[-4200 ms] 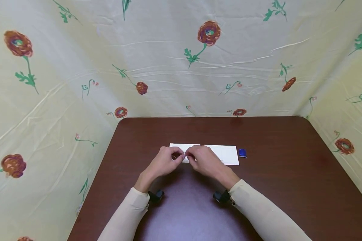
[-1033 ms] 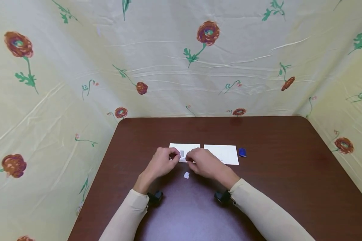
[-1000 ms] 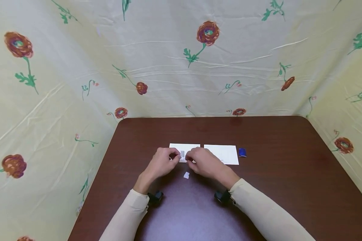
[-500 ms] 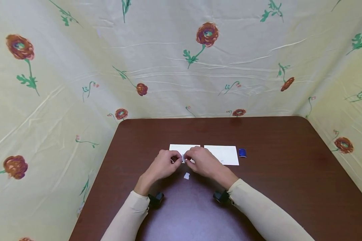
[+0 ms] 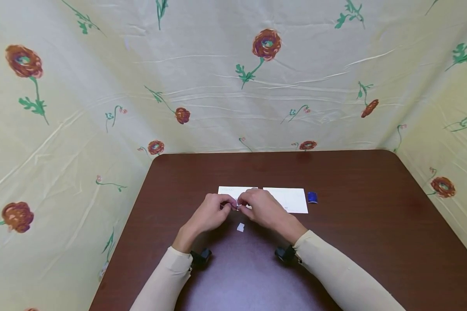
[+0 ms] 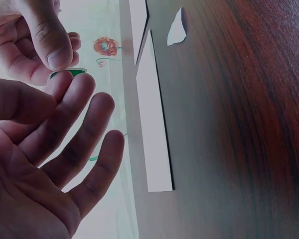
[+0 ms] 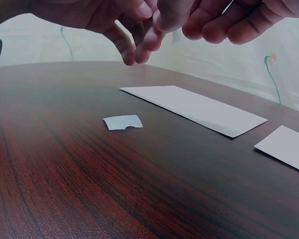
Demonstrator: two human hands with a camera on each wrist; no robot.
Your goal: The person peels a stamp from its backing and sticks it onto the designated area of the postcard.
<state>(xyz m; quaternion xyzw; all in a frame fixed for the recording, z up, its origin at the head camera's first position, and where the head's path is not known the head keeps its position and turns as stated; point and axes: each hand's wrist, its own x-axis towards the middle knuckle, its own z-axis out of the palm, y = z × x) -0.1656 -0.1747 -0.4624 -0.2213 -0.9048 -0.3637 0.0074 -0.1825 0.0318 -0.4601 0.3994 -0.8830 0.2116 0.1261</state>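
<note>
My left hand [image 5: 214, 210] and right hand [image 5: 261, 206] meet fingertip to fingertip over the near edge of the left white card [image 5: 227, 188]. Between them they pinch a small green piece with a toothed edge [image 6: 78, 71], like a postage stamp, mostly hidden by the fingers. In the left wrist view, the right thumb [image 6: 52, 45] presses on it from above and the left index fingertip lies under it. The other left fingers [image 6: 107, 107] are spread loosely. A torn white paper scrap [image 5: 240, 227] lies on the table just nearer than the hands.
A second white card [image 5: 292, 199] lies right of the first, with a narrow gap between them. Beyond it on the right is a small blue piece [image 5: 313, 197]. Everything lies on a dark brown table [image 5: 358, 242], with a floral curtain [image 5: 210, 65] around its far sides.
The white scrap, out of sight 4.2 s ago, lies in front of the hands from 1.0 s ago on. Since then the fingertips have drawn together, covering most of the small piece.
</note>
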